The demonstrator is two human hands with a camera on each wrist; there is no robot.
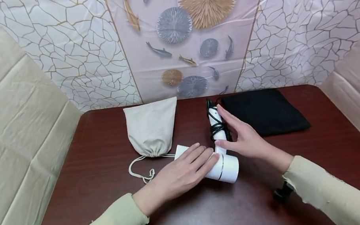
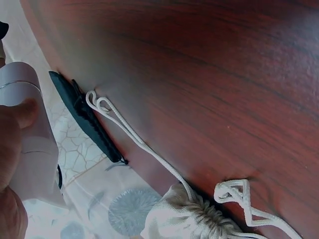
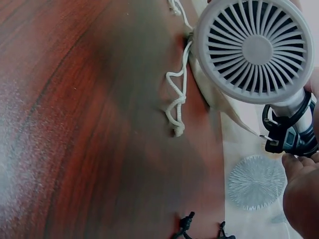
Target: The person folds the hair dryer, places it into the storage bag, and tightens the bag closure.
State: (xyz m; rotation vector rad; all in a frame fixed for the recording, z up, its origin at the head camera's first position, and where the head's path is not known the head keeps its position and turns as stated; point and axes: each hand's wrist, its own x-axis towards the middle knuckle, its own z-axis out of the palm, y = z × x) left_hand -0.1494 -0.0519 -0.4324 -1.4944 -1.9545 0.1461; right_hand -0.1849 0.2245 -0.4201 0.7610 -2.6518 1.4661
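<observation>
A white hair dryer [image 1: 229, 169] appears raised over the table, its handle pointing towards the back wall. Round that handle winds a black cord [image 1: 217, 127], and its plug [image 3: 283, 140] shows in the right wrist view. My left hand [image 1: 184, 171] grips the barrel from above, with the thumb curled on it in the left wrist view. My right hand [image 1: 246, 137] holds the handle from the right, thumb near the barrel and fingers by the cord. The right wrist view shows the round slatted grille [image 3: 256, 50] on the barrel's end.
A cream drawstring pouch [image 1: 153, 127] lies at the back left, its white string [image 1: 136, 170] trailing towards me. At the back right a black drawstring pouch [image 1: 266, 111] lies flat. The dark red table [image 1: 199, 221] ends at a patterned cloth wall [image 1: 81, 45].
</observation>
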